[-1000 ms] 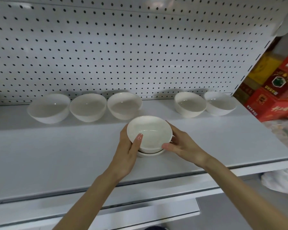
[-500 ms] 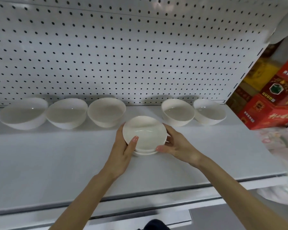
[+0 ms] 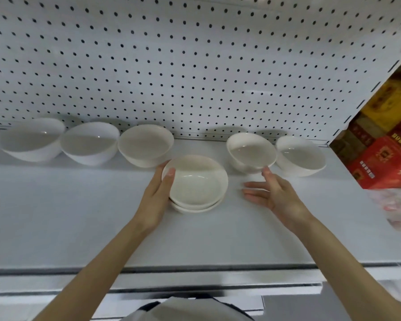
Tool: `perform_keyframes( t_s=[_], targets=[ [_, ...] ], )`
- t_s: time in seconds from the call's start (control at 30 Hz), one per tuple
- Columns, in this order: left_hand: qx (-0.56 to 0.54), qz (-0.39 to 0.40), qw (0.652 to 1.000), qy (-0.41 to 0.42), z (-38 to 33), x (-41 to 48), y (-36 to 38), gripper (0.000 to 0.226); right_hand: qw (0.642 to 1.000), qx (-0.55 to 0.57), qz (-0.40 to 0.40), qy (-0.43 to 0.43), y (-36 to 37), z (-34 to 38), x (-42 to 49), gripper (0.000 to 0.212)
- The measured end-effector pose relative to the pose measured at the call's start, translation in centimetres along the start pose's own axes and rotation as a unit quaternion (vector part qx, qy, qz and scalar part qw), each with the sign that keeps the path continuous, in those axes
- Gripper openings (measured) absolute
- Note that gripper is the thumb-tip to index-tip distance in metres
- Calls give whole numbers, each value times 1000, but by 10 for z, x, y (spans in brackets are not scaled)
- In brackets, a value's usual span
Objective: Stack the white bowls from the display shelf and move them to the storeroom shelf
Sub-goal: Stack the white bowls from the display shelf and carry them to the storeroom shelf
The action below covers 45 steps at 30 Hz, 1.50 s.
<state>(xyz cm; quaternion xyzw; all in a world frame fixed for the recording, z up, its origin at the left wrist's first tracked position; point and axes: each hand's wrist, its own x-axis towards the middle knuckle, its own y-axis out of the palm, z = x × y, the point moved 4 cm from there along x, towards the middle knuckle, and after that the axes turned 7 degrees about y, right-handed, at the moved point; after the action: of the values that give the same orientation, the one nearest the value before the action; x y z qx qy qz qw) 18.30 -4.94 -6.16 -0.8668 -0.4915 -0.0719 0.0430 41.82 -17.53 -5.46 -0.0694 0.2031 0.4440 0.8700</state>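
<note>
A small stack of white bowls (image 3: 197, 184) stands in the middle of the white display shelf (image 3: 79, 218). My left hand (image 3: 159, 193) holds its left side, thumb hooked over the top bowl's rim. My right hand (image 3: 272, 193) is off the stack, fingers straight and spread, between the stack and a single bowl (image 3: 251, 152); its thumb tip lies at that bowl's near rim. Another single bowl (image 3: 300, 158) stands further right. To the left, along the back, stand three more bowls (image 3: 146, 144), (image 3: 89, 142), (image 3: 31, 139).
A white pegboard wall (image 3: 195, 66) closes the back of the shelf. Red and yellow cartons (image 3: 384, 147) stand beyond the shelf's right end. A crumpled plastic bag (image 3: 394, 209) lies at the right edge. The shelf's front lip (image 3: 195, 272) runs below my arms.
My right hand has let go of the stack and moved right towards the single bowl, fingers opening. My left hand stays on the stack. The view has shifted closer and rightwards.
</note>
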Motion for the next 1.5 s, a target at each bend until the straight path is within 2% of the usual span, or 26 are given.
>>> perform_keyframes(
  t_s=[0.17,0.37,0.57,0.73,0.83,0.93,1.1,1.2,1.3,1.37,1.43,1.5],
  targets=[
    [18,5,1000,7,-1,0,-1,45,998,58,-28,24,6,1,19,50],
    [19,1,1000,10,-4,-1,1,32,994,106,-36,10,15,4,28,38],
    [38,10,999,10,-6,-1,0,33,991,123,-41,8,14,5,23,28],
    [75,-1,997,22,-15,3,-9,61,995,97,0,-27,20,23,7,24],
    [70,-28,995,60,-29,7,-14,59,995,79,30,-55,28,38,-5,31],
    [59,-38,994,88,-48,15,-16,49,992,82,68,-65,39,51,-18,29],
    [9,-14,996,90,-72,25,-3,60,987,57,148,-42,59,57,-37,30],
    [0,7,996,85,-76,25,9,67,982,22,178,-52,70,59,-44,42],
    [19,10,996,86,-76,19,16,50,979,-13,195,-63,75,57,-45,57],
    [26,-2,996,88,-75,15,17,51,974,-41,212,-72,75,57,-48,65],
    [32,-13,996,83,-73,11,15,58,966,-98,221,-87,75,56,-51,77],
    [29,-12,996,83,-69,8,14,52,958,-170,195,-121,76,55,-54,80]
  ],
)
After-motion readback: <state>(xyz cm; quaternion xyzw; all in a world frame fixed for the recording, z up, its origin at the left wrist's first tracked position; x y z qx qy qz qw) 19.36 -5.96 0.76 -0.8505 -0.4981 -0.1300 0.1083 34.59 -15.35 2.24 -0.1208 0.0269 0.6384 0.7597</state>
